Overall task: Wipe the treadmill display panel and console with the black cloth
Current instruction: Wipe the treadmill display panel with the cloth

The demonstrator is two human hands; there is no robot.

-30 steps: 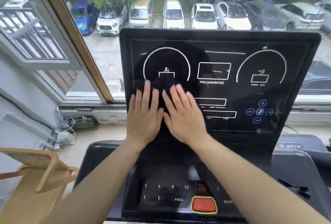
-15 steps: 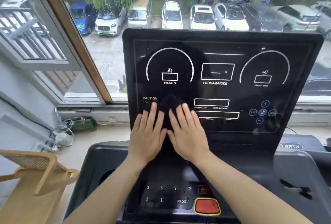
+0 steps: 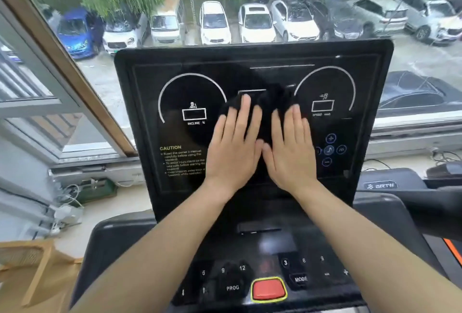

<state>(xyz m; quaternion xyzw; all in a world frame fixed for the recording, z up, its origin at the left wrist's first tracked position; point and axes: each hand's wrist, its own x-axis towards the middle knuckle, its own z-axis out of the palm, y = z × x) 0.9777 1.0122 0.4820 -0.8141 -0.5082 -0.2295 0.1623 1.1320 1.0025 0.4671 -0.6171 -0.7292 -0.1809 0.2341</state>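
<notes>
The black treadmill display panel [image 3: 250,62] stands upright in front of me, printed with white dials and a yellow caution text. A black cloth [image 3: 267,105] lies flat against its middle, over the centre box between the two dials. My left hand [image 3: 233,147] and my right hand [image 3: 291,150] press side by side on the cloth, palms flat and fingers spread upward, thumbs nearly touching. Most of the cloth is hidden under my hands. Below is the console [image 3: 250,245] with number keys and a red stop button [image 3: 268,289].
A large window behind the panel looks down on parked cars. A wooden chair [image 3: 30,262] stands at the lower left. Cables and a green box [image 3: 96,189] lie on the sill at left. Another treadmill's dark console [image 3: 400,187] sits at right.
Both hands slid the cloth down the left side of the panel, then moved it right and up to the panel's centre. The incline dial and caution text are now uncovered.
</notes>
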